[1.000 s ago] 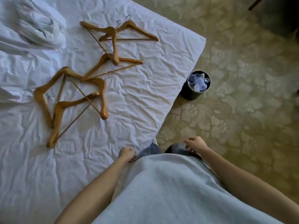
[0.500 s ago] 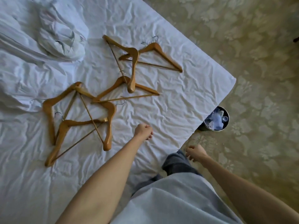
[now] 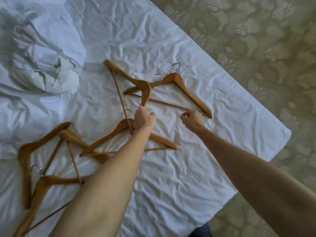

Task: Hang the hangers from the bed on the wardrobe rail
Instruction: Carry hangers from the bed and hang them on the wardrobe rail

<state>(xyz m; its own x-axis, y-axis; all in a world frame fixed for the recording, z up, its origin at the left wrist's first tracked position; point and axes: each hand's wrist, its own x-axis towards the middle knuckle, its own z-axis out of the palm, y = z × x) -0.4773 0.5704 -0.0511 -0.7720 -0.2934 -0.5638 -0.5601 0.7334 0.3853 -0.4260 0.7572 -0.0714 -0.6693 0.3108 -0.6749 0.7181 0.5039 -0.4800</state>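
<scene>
Several wooden hangers with metal hooks lie scattered on the white bed sheet [image 3: 171, 185]. My left hand [image 3: 144, 118] grips the lower end of a middle hanger [image 3: 128, 77], which crosses over a far-right hanger [image 3: 186, 89]. With its fingers curled, my right hand [image 3: 193, 119] hovers just beside that far-right hanger's thin bar and lower tip, and I see nothing held in it. Another hanger [image 3: 106, 139] lies under my left forearm. Two more hangers [image 3: 25, 161] overlap at the left edge. No wardrobe rail is in view.
A crumpled bundle of white linen [image 3: 42, 65] sits at the back left of the bed. The bed's corner [image 3: 287, 134] points right, with patterned green carpet [image 3: 256, 48] beyond it and along the near right side.
I have leaned over the bed. Both arms reached forward from my sides; the left hand has arrived at the middle hanger's end and the right hand near the right hanger. The bin has left the view.
</scene>
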